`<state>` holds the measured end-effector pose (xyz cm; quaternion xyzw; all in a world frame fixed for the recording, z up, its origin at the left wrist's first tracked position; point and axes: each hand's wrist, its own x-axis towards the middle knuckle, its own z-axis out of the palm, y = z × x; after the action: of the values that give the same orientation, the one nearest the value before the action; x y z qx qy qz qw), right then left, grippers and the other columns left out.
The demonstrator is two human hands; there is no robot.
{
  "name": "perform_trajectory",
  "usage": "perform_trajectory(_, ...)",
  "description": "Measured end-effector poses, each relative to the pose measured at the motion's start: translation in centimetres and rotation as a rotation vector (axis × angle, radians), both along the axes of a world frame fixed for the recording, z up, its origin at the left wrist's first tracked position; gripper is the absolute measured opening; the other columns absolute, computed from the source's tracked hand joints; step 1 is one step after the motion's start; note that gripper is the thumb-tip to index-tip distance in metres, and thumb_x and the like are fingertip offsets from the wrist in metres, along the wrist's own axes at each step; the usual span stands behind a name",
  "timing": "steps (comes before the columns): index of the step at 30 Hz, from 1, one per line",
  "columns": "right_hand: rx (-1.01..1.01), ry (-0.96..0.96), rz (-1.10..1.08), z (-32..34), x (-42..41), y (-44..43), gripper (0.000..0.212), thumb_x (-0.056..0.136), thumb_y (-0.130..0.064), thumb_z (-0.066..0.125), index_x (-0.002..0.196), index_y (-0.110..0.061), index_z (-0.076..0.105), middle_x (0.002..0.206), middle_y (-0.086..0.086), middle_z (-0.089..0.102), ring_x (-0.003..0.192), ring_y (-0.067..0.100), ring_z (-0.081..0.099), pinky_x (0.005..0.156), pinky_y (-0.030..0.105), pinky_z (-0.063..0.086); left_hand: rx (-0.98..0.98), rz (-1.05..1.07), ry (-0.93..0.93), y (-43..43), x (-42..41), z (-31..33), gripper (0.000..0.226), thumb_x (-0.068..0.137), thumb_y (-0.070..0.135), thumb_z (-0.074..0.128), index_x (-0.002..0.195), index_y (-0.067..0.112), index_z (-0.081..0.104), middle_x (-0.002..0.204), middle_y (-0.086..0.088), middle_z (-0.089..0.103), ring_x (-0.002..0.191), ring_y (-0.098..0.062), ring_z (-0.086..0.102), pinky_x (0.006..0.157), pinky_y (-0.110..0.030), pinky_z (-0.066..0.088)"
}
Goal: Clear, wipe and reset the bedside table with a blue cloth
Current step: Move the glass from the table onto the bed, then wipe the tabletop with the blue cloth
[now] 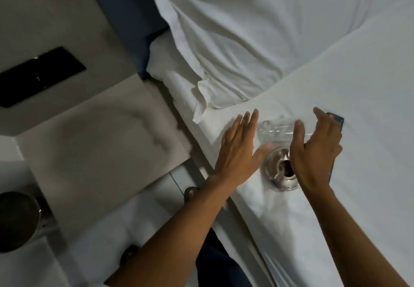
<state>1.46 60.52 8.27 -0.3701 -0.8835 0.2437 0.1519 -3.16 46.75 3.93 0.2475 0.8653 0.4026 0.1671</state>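
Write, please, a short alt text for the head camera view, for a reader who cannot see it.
Two bare hands, left hand and right hand, reach over a clear glass and a glass ashtray lying on a white bed. A dark remote lies under the right hand; the grey bedside table stands left.

The tabletop (pixel 96 134) lay bare and open to reach. On the bed (pixel 369 152), a bottle (pixel 274 131), glass ashtray (pixel 277 172) and remote (pixel 336 120) crowded the space between both hands.

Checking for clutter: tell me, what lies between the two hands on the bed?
In the head view, a clear plastic bottle lying on its side, with a glass ashtray just below.
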Motion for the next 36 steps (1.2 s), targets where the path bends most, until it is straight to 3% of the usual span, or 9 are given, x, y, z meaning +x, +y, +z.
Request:
perform_trajectory(4,-0.021,0.025,0.128,1.2,-0.9,-4.1,0.046,0.087,-0.017,0.059,0.132,-0.016,0.05,0.129,0.011,0.054,0.121,0.029,0.046,0.106,0.048,0.032,-0.022,0.185,0.002,-6.6,0.6,0.9,0.071,0.096,0.041,0.049,0.155,0.024,0.013,0.162,-0.004,0.024,0.151,-0.02,0.015,0.121,-0.036,0.019)
perform_trajectory(9,-0.235,0.046,0.336,1.5,-1.9,-13.6,0.045,0.076,-0.015,0.055,0.121,-0.021,0.055,0.119,0.0,0.06,0.114,0.023,0.05,0.101,0.047,0.039,-0.147,0.469,0.086,-20.5,2.6,0.6,0.063,0.092,0.036,0.044,0.151,0.021,0.028,0.153,-0.008,0.041,0.143,-0.024,0.036,0.115,-0.043,0.034)
perform_trajectory(15,-0.516,-0.234,0.709,1.1,-0.5,-29.8,0.041,0.081,-0.011,0.066,0.119,-0.02,0.056,0.115,0.004,0.062,0.106,0.024,0.059,0.084,0.034,0.047,-0.293,0.877,0.085,-38.2,11.8,2.5,0.056,0.09,0.026,0.05,0.144,0.016,0.042,0.142,-0.01,0.053,0.135,-0.028,0.046,0.107,-0.049,0.041)
perform_trajectory(21,-0.705,-0.449,1.161,3.8,7.7,-49.1,0.037,0.082,-0.007,0.069,0.115,-0.021,0.058,0.107,0.0,0.061,0.09,0.018,0.06,0.073,0.024,0.045,-0.476,1.254,0.13,-48.6,26.3,8.0,0.044,0.092,0.028,0.05,0.135,0.019,0.053,0.139,-0.002,0.057,0.132,-0.016,0.047,0.112,-0.026,0.03)
perform_trajectory(25,-0.743,-0.606,1.44,6.7,15.1,-58.4,0.018,0.085,-0.019,0.066,0.102,-0.026,0.063,0.089,-0.002,0.069,0.082,0.019,0.066,0.071,0.028,0.048,-0.485,1.5,0.219,-53.7,34.1,12.4,0.032,0.092,0.021,0.052,0.124,0.023,0.058,0.124,0.007,0.06,0.119,-0.004,0.05,0.106,-0.023,0.039)
perform_trajectory(28,-0.699,-0.671,1.57,8.2,19.6,-63.3,0.021,0.09,-0.037,0.063,0.106,-0.024,0.067,0.094,-0.009,0.068,0.087,0.008,0.062,0.076,0.017,0.038,-0.492,1.735,0.2,-57.2,38.0,15.1,0.027,0.095,0.009,0.052,0.119,0.019,0.059,0.114,0.005,0.06,0.109,-0.012,0.056,0.093,-0.033,0.048)
perform_trajectory(30,-0.724,-0.731,1.561,8.9,21.9,-65.8,0.033,0.09,-0.045,0.06,0.114,-0.022,0.064,0.101,-0.01,0.066,0.091,0.005,0.058,0.079,0.017,0.038,-0.539,1.818,0.174,-59.3,40.3,16.0,0.031,0.093,0.0,0.052,0.118,0.014,0.062,0.113,0.001,0.061,0.106,-0.013,0.054,0.089,-0.033,0.045)
perform_trajectory(33,-0.853,-0.852,1.382,8.8,24.4,-68.8,0.062,0.079,-0.059,0.065,0.126,-0.02,0.052,0.114,-0.001,0.064,0.103,0.017,0.061,0.087,0.031,0.051,-0.566,1.789,0.099,-60.8,43.0,16.1,0.033,0.089,-0.003,0.053,0.119,0.009,0.063,0.105,-0.008,0.068,0.091,-0.015,0.059,0.081,-0.037,0.053)
perform_trajectory(36,-0.996,-0.936,1.165,8.4,26.1,-71.4,0.083,0.067,-0.063,0.075,0.127,-0.016,0.04,0.111,0.002,0.055,0.103,0.023,0.059,0.086,0.039,0.055,-0.527,1.747,0.015,-60.7,44.4,15.1,0.029,0.088,-0.004,0.06,0.114,0.007,0.067,0.099,-0.013,0.072,0.083,-0.013,0.062,0.075,-0.031,0.055)
